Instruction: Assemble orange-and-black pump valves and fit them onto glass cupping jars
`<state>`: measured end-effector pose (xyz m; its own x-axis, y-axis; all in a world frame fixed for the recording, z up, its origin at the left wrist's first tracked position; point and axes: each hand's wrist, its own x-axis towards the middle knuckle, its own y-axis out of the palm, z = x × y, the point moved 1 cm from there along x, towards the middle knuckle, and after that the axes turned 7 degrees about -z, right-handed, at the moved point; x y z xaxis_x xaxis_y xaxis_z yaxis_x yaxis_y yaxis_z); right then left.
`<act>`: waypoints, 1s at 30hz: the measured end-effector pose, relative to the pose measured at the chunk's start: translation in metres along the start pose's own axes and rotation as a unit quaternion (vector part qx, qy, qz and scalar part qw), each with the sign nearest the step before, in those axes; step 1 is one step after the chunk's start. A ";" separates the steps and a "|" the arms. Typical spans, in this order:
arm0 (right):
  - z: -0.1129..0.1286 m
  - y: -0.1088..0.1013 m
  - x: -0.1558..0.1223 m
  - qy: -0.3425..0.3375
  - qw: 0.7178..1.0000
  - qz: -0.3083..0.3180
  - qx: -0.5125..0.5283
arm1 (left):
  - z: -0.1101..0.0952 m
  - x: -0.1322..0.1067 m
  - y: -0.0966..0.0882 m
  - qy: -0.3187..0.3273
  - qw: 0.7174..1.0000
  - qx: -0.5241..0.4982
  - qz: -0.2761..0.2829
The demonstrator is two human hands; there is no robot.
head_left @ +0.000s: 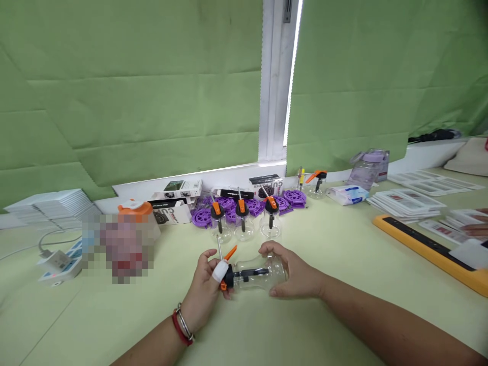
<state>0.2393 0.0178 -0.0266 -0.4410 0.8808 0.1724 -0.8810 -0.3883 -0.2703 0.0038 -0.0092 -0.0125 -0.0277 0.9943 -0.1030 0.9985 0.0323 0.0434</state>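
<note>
A clear bottle (253,274) with a black cap, an orange lever and a thin metal spout lies on its side between my two hands, above the table. Inside it runs a black tube. My left hand (208,277), its thumb wrapped in white, is closed around the cap end. Curved about the bottle's base is my right hand (293,272), thumb and fingers on opposite sides. Beyond my hands, similar bottles stand upright in a row: a left bottle (220,223), a middle bottle (243,223) and a right bottle (271,218).
Purple slotted parts (202,217) and cup holder boxes (175,211) lie behind the bottles. Another orange-levered bottle (317,185) stands farther back, near a tissue pack (347,195). At right are a yellow-and-black bar (430,251), stacked cards (407,203) and another person's hand (476,223).
</note>
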 end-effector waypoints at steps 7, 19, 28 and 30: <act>0.009 0.002 -0.001 -0.072 0.994 -0.002 -0.084 | 0.010 -0.001 -0.002 -0.091 0.993 0.000 0.073; 0.011 0.010 -0.006 -0.165 0.972 -0.029 -0.167 | 0.006 -0.001 -0.001 -0.078 0.997 0.019 0.008; 0.014 0.012 -0.008 -0.216 0.955 -0.031 -0.198 | 0.013 -0.003 -0.001 -0.080 0.996 0.029 0.010; 0.014 0.012 -0.008 -0.218 0.954 -0.021 -0.204 | 0.015 -0.004 -0.001 -0.085 0.996 0.027 0.004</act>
<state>0.2298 0.0022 -0.0178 -0.5147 0.6621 0.5447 -0.7985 -0.1388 -0.5858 0.0035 -0.0143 -0.0268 -0.0171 0.9627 -0.2700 0.9998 0.0153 -0.0086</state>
